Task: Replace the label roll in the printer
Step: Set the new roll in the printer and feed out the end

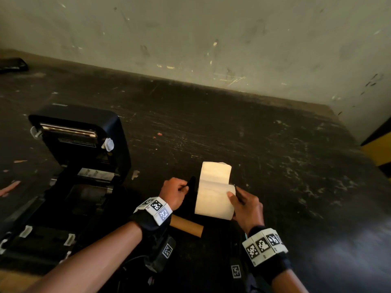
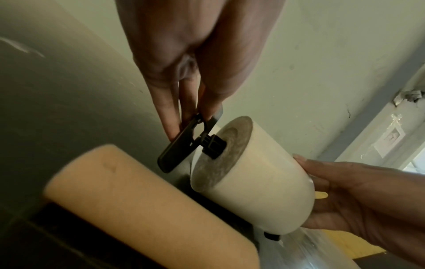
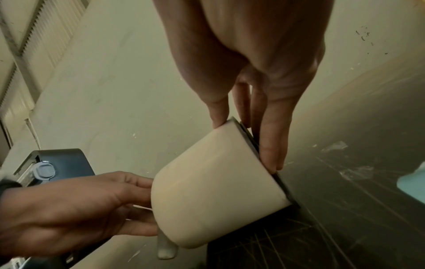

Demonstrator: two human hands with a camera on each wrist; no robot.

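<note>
A cream label roll [image 1: 213, 199] is held just above the dark table, its loose end [image 1: 215, 171] trailing away from me. My right hand [image 1: 243, 205] grips the roll [image 3: 214, 189] at its right end, thumb on top and fingers against a black end plate [image 3: 282, 183]. My left hand [image 1: 175, 192] pinches a black flat guide plate [image 2: 178, 145] whose spindle [image 2: 212, 144] enters the roll's core [image 2: 220, 152]. The black printer [image 1: 78, 166] stands open at left, its lid up and its bay without a roll.
An empty brown cardboard core [image 1: 187, 226] lies on the table under my left wrist, large and blurred as the cardboard core [image 2: 142, 209] in the left wrist view. A scuffed wall [image 1: 211, 39] runs behind the table [image 1: 275, 155]. A yellow and black striped post [image 1: 378, 149] stands at right.
</note>
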